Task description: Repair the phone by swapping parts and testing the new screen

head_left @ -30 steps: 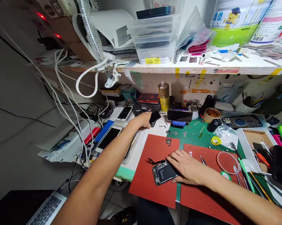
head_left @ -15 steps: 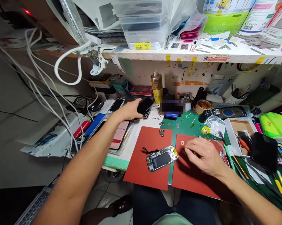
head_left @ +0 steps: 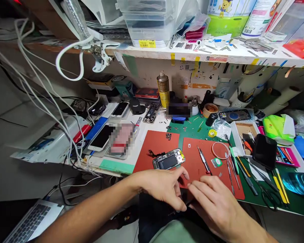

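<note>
Red flat mat [head_left: 158, 139] under opened rectangular phone [head_left: 169, 161], near left hand [head_left: 165, 189].

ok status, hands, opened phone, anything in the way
Left hand, right hand close together, grip unclear. Opened phone mostly on left red mat. Slim tool lies just beyond right hand.

The opened rectangular phone [head_left: 169, 160] looks partly silvery metal, with a matt black battery [head_left: 168, 162]. The left red rectangular mat [head_left: 159, 140] is smooth and matt, the slim silver screwdriver [head_left: 204, 159] shiny metal, the stacked clear boxes [head_left: 149, 21] smooth, glossy plastic.
</note>
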Demonstrator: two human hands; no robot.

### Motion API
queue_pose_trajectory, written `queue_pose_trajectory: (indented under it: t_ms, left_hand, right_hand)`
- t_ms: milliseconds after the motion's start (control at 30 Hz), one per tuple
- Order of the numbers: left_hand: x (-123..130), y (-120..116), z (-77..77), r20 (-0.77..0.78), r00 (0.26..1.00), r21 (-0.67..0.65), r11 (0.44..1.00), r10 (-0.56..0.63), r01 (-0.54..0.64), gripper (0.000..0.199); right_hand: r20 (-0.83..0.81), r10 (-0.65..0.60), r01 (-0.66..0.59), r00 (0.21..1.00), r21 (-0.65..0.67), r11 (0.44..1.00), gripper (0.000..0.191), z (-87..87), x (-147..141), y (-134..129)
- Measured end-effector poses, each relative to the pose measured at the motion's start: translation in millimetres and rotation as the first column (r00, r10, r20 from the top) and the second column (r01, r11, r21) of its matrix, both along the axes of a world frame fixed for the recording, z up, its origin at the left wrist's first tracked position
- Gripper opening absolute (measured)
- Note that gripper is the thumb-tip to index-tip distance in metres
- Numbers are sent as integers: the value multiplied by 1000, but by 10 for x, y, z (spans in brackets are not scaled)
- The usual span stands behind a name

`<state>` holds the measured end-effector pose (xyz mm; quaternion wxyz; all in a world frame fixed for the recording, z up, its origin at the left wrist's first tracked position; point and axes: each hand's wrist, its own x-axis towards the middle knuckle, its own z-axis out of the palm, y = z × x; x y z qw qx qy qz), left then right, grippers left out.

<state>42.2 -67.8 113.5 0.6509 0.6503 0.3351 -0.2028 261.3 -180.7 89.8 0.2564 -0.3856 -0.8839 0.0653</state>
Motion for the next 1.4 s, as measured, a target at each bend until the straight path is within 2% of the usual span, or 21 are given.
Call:
queue_pose_trajectory:
  t_ms: [133,200,233,300,333,367,400,467,500,600,633,767,867,933,1000,1067,1133,1200,1267,1333,1400]
  left_hand:
    - [93,-55,-61,-43,995,-82,993,-95,91,94]
    - [17,-25,-56,28,998,-163,985,-55,59,95]
    - [-45,-12,-62,81,997,-202,979,17,0,92]
    - [-187,-24,-115,193,937,-299,927,292,-227,81]
    - [-251,-60,-166,239,847,-351,856,474,-379,77]
    - [-301,-120,-232,275,716,-405,752,642,-520,77]
    - [-331,-204,-311,310,561,-444,638,768,-629,78]
    - [-327,-429,-483,386,292,-471,459,875,-753,76]
    - [-294,-555,-563,404,196,-486,391,893,-781,74]
    - [-118,-879,-724,395,29,-522,251,918,-815,60]
    - [-53,-945,-747,390,10,-516,227,921,-826,53]
    - [79,-997,-746,416,18,-394,198,909,-898,40]
    - [-70,-954,-759,424,-18,-367,153,906,-917,33]
    - [-300,-936,-815,401,-120,-409,61,908,-910,30]
    - [-601,-930,-910,405,-258,-438,-62,877,-897,32]
    - [-910,-933,-1024,449,-312,-430,-104,837,-897,35]
    - [-1156,-935,-1130,531,-218,-351,-21,819,-936,34]
    - [-1290,-921,-1212,656,-71,-180,63,752,-982,23]
    - [-1311,-883,-1268,743,45,-33,104,667,-994,16]
    - [-1254,-825,-1301,768,99,3,152,633,-988,13]
    - [-1173,-757,-1314,774,141,-9,233,618,-973,15]
  right_hand:
    - [-135,67,-85,989,-131,988,27,-115,-66,-130]
    - [-268,26,-109,963,-301,948,25,-159,-43,-159]
    - [-343,-65,-96,937,-434,896,22,-180,-32,-164]
    - [-468,-378,-90,799,-714,694,15,-226,-38,-161]
    - [-502,-548,-136,669,-808,573,16,-249,-62,-153]
    - [-514,-688,-216,513,-853,476,22,-272,-103,-141]
    - [-513,-782,-313,354,-853,418,29,-291,-158,-124]
    - [-499,-860,-469,101,-787,401,40,-319,-300,-77]
    - [-487,-873,-508,21,-757,410,41,-326,-379,-49]
    - [-456,-884,-521,-107,-731,440,40,-335,-602,30]
    - [-453,-883,-512,-125,-733,448,39,-341,-663,47]
    - [-475,-875,-463,-89,-759,459,38,-403,-790,32]
    - [-511,-854,-423,102,-799,428,44,-458,-691,-2]
    - [-499,-833,-345,241,-846,407,50,-476,-535,52]
    - [-436,-833,-167,341,-900,402,53,-489,-361,210]
    - [-350,-829,66,437,-906,418,54,-514,-238,460]
    - [-288,-806,213,517,-869,447,51,-556,-208,736]
    - [-249,-787,268,565,-847,460,43,-603,-263,962]
    - [-205,-775,303,598,-837,456,35,-638,-360,1100]
    - [-153,-769,350,621,-824,446,29,-658,-455,1159]
    - [-105,-773,397,625,-810,431,26,-672,-527,1171]
